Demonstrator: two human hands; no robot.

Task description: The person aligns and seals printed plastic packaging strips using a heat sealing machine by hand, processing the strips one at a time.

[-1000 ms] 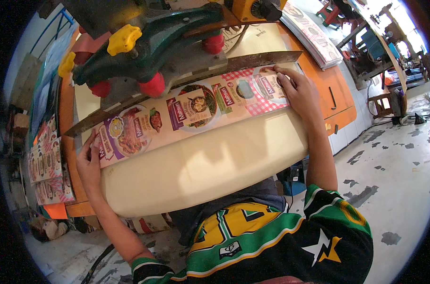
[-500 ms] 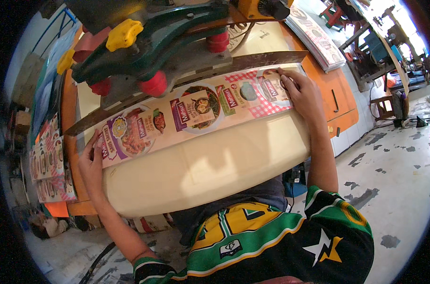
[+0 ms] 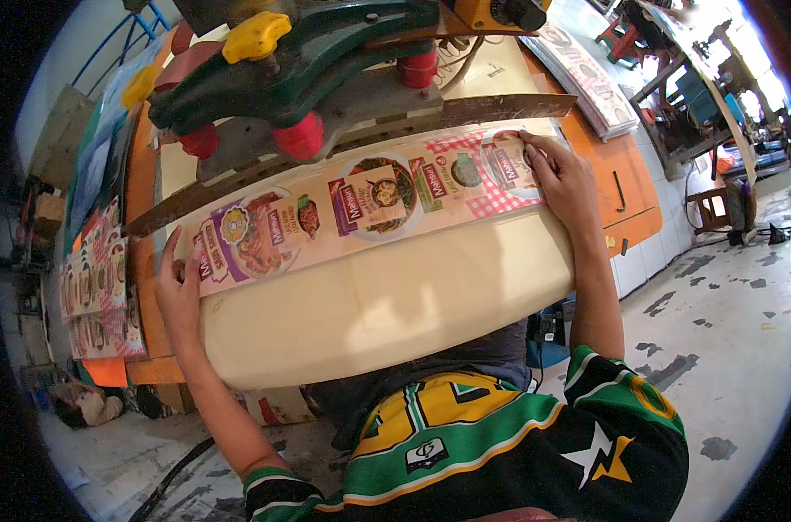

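Head view: long printed strip [image 3: 326,204] laid flat across the cream work surface [image 3: 387,300], slanted up toward the right. Food dishes, coloured label panels and a red-and-white gingham patch are seen on it, gingham at the right end. Strip is set just on the near side of the dark metal bar [image 3: 509,108], roughly parallel to it.

Left hand [image 3: 178,291]: placed at the strip's left end, about half open, index finger extended, thumb apart from it and laid at the strip's edge. Whether the strip is pinched or only steadied cannot be told.

Right hand [image 3: 563,181]: placed at the right end, fingers loosely curled, thumb and index finger close together at the far corner. Contact with the strip is seen; firmness of hold cannot be told, underside is hidden.

Beyond the bar, a dark green cast machine frame [image 3: 361,61] is mounted, fitted with a yellow star knob [image 3: 256,36] and red cylindrical feet [image 3: 299,137]. All of it is carried by the orange tabletop [image 3: 635,228].

A black hex key [image 3: 620,190] is left on the tabletop, right of the right hand. A stack of printed sheets [image 3: 591,91] is kept at the far right; more printed pieces [image 3: 95,278] are piled at the left, with an orange sheet [image 3: 106,372] below them.
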